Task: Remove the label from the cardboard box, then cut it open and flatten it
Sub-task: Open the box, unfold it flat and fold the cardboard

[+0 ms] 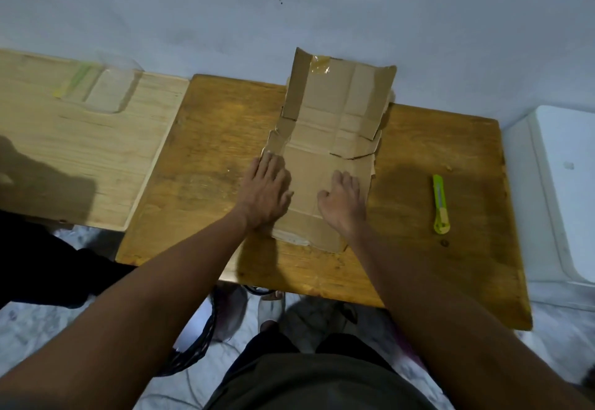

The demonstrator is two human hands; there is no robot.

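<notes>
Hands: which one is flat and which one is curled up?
The left hand lies flat, fingers stretched along the cardboard box's left edge. The right hand has its fingers curled under, pressing the middle.

Cardboard box [331, 139] cut open, lying on wooden table [209, 151]; far panels tilt up against wall [289, 6]. Left hand [265, 192] flat, palm down on near-left edge. Right hand [343, 205] fingers curled, pressing near panel. Green utility knife [440, 204] lies apart, right of box
</notes>
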